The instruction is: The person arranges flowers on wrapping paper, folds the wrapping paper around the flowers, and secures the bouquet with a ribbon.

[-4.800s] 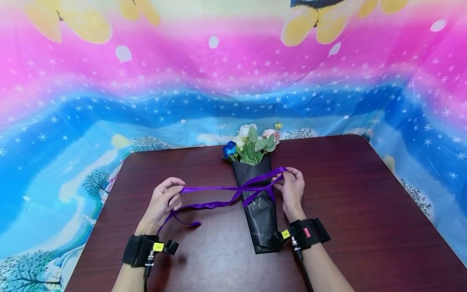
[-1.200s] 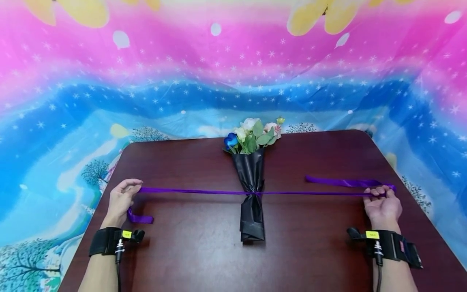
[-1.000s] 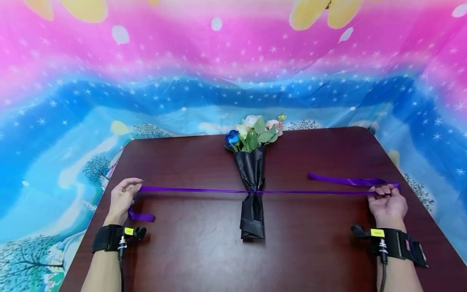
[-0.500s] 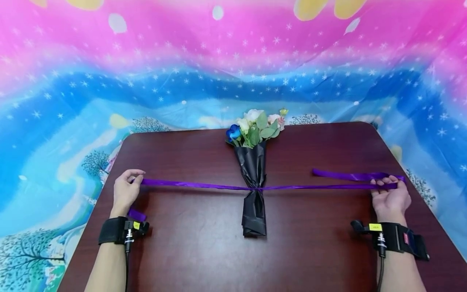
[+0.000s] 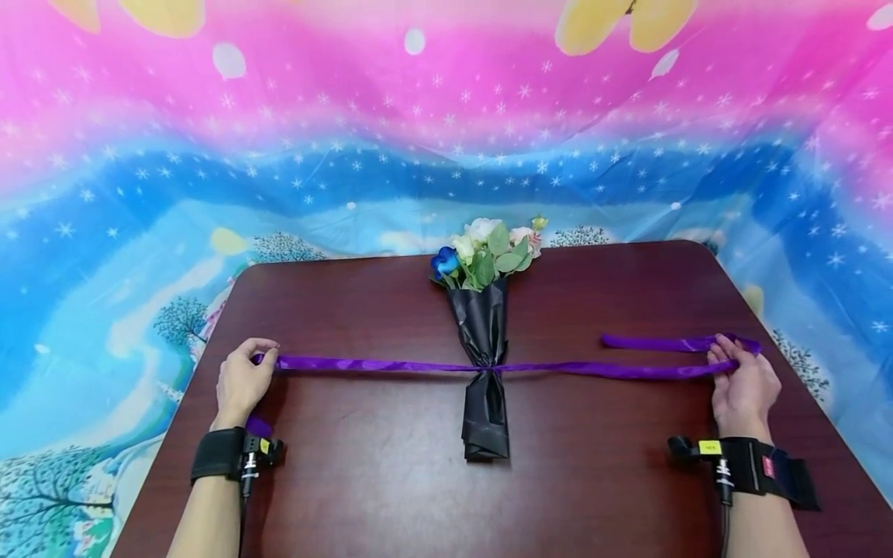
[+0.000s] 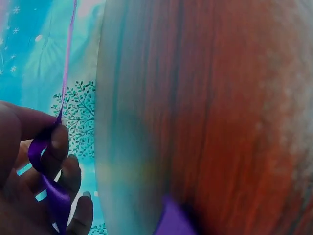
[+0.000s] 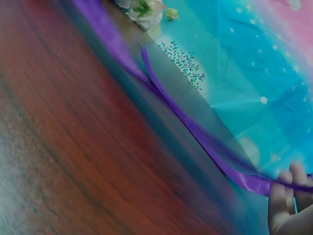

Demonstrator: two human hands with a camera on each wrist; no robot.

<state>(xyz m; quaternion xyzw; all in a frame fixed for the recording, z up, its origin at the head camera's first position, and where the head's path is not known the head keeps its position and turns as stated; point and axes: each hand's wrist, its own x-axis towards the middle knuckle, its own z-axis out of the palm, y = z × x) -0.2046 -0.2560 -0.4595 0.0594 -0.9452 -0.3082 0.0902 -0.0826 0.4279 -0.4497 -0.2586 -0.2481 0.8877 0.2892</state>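
Note:
A bouquet in black wrapping paper (image 5: 481, 322) lies on the table, its blue flower (image 5: 444, 263) and pale flowers (image 5: 483, 230) toward the far edge. A purple ribbon (image 5: 391, 365) cinches the wrapping into a narrow waist and runs out to both sides. At the left my left hand (image 5: 243, 381) pinches one length between thumb and forefinger; in the left wrist view the ribbon's tail (image 6: 57, 196) hangs past the fingers. My right hand (image 5: 746, 387) grips the other length with curled fingers, palm up. Its loose end (image 5: 649, 342) trails back toward the bouquet.
The dark brown wooden table (image 5: 377, 480) has rounded far corners. Behind it hangs a colourful printed cloth (image 5: 391, 155) with snowflakes and trees. Both wrists wear black straps, the left strap (image 5: 218, 456) and right strap (image 5: 743, 465), with cables running down.
Both hands have moved outward from near the bouquet, drawing the crossed ribbon into a line and squeezing the wrapping at its middle. Over the last second, the right length has slackened slightly.

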